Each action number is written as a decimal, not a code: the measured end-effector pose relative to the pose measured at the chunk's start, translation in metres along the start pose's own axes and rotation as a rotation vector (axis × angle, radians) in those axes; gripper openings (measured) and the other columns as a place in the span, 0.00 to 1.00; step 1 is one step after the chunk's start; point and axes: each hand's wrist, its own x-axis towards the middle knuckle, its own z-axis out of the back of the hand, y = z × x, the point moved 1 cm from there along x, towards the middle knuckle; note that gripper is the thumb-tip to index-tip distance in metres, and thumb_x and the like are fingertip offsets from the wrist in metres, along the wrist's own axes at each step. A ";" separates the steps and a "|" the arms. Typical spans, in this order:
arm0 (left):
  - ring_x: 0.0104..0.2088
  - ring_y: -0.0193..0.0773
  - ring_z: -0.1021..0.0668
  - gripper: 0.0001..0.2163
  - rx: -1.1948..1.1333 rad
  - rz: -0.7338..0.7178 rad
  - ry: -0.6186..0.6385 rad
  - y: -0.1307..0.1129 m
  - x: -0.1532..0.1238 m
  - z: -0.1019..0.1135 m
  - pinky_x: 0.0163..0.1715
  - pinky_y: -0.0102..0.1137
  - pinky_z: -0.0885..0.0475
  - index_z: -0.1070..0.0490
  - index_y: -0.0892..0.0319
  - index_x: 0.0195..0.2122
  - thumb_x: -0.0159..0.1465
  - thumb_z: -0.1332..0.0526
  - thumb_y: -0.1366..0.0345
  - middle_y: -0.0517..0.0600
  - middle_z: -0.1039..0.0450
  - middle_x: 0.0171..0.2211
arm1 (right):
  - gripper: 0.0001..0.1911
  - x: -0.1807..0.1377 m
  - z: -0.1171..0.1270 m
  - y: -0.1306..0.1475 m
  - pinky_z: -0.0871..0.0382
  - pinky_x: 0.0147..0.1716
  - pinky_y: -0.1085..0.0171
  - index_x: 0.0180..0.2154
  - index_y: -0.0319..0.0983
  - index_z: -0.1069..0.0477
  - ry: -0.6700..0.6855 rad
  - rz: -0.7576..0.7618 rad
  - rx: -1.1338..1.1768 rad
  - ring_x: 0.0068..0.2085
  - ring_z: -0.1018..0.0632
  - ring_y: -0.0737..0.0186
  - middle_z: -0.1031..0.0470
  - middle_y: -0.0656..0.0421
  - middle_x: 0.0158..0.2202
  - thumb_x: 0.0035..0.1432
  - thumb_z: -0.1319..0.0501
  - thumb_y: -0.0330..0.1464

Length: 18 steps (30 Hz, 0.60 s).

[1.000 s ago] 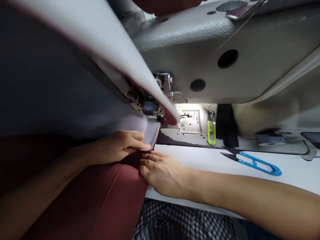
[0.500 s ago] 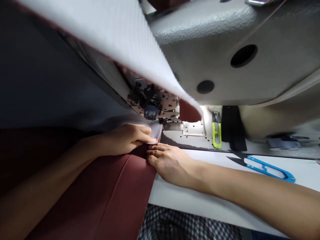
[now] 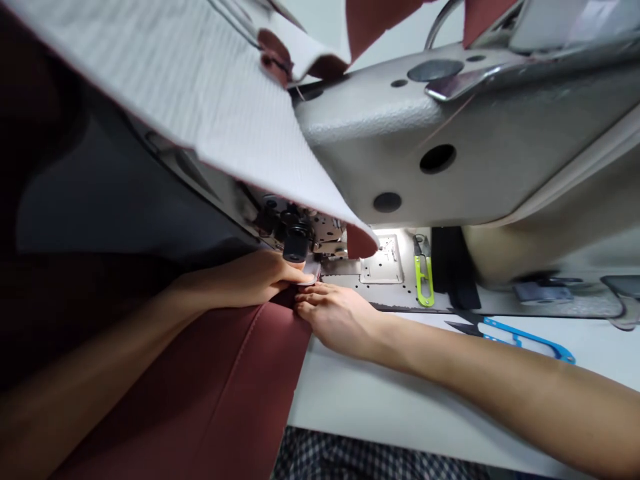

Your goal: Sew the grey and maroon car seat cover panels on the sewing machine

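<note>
My left hand (image 3: 253,279) pinches the folded edge of a maroon leather-like panel (image 3: 235,373), thumb and index finger at its pale underside. Close beside it, my right hand (image 3: 340,319) has its fingers bent over the same edge, and what lies under its fingertips is hidden. A stitched seam runs down the panel, which drapes toward me over the table edge. Just beyond both hands is the head of a sewing machine (image 3: 380,157), its black knob (image 3: 296,243) above my left hand. The needle is hidden from view.
White ribbed backing (image 3: 200,93) of maroon material hangs across the machine head. Yellow-green thread snips (image 3: 424,277) lie on the machine bed beside a black strip (image 3: 455,267). Blue-handled snips (image 3: 530,335) rest on the white table (image 3: 360,393), beyond my right forearm.
The camera view has shifted, showing more of the machine's top. Both hands keep their hold and, with the panel edge, are slightly closer to the machine's sewing area.
</note>
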 end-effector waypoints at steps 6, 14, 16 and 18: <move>0.33 0.33 0.26 0.14 0.045 0.057 0.026 0.002 0.002 0.004 0.34 0.28 0.39 0.25 0.57 0.38 0.63 0.49 0.76 0.47 0.25 0.33 | 0.11 0.002 0.003 -0.006 0.37 0.61 0.60 0.43 0.25 0.26 -0.032 -0.018 0.040 0.54 0.24 0.57 0.22 0.44 0.46 0.61 0.45 0.20; 0.37 0.37 0.22 0.18 0.102 0.099 0.006 0.005 0.003 0.005 0.37 0.28 0.35 0.26 0.53 0.49 0.65 0.50 0.74 0.48 0.22 0.41 | 0.14 0.003 0.001 -0.017 0.40 0.64 0.59 0.46 0.25 0.26 -0.106 -0.012 0.034 0.56 0.25 0.56 0.23 0.44 0.49 0.61 0.46 0.20; 0.40 0.38 0.21 0.20 0.110 0.128 0.023 0.002 0.005 0.007 0.39 0.28 0.33 0.29 0.51 0.55 0.65 0.50 0.74 0.49 0.22 0.45 | 0.15 0.004 0.000 -0.018 0.42 0.64 0.59 0.47 0.25 0.26 -0.125 0.004 0.025 0.56 0.25 0.56 0.23 0.44 0.50 0.63 0.46 0.21; 0.44 0.39 0.21 0.21 0.113 0.131 0.065 -0.004 0.000 0.016 0.43 0.29 0.31 0.30 0.51 0.56 0.65 0.50 0.74 0.49 0.23 0.48 | 0.15 0.003 -0.002 -0.019 0.42 0.64 0.59 0.47 0.26 0.26 -0.148 0.011 0.018 0.56 0.25 0.56 0.23 0.45 0.51 0.63 0.47 0.22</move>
